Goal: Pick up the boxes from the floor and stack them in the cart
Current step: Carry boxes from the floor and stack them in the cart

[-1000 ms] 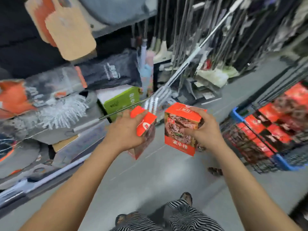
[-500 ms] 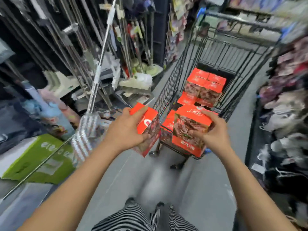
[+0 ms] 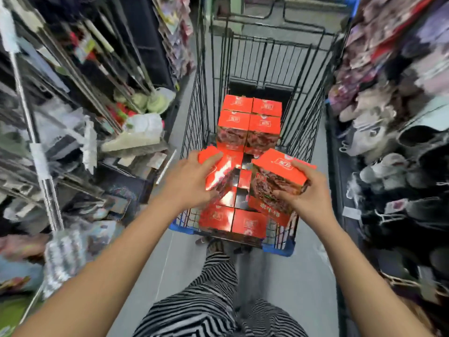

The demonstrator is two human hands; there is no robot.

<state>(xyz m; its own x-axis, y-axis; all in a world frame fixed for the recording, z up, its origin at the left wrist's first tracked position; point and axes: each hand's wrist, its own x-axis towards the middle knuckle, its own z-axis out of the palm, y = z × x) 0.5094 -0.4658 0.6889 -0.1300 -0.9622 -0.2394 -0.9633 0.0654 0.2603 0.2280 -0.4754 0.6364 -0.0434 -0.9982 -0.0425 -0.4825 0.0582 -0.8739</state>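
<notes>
My left hand [image 3: 190, 181] grips a red box [image 3: 220, 170], tilted, over the near end of the wire cart [image 3: 194, 122]. A second red box [image 3: 277, 181] with a meat picture on its side is held upright in my right hand [image 3: 307, 190], beside the first. Both boxes hang above the cart's basket. Inside the cart, several red boxes [image 3: 250, 120] stand stacked at the middle, and more red boxes [image 3: 233, 221] lie at the near end below my hands.
The cart stands in a narrow aisle on a grey floor [image 3: 184, 259]. Mop and broom racks [image 3: 80, 76] crowd the left side; shelves of slippers [image 3: 388, 142] line the right. My striped trouser legs [image 3: 213, 295] are just behind the cart's blue bumper [image 3: 279, 249].
My view has swung from the left shelves onto the cart. Both hands have carried their boxes forward, from in front of the cart to over its near end.
</notes>
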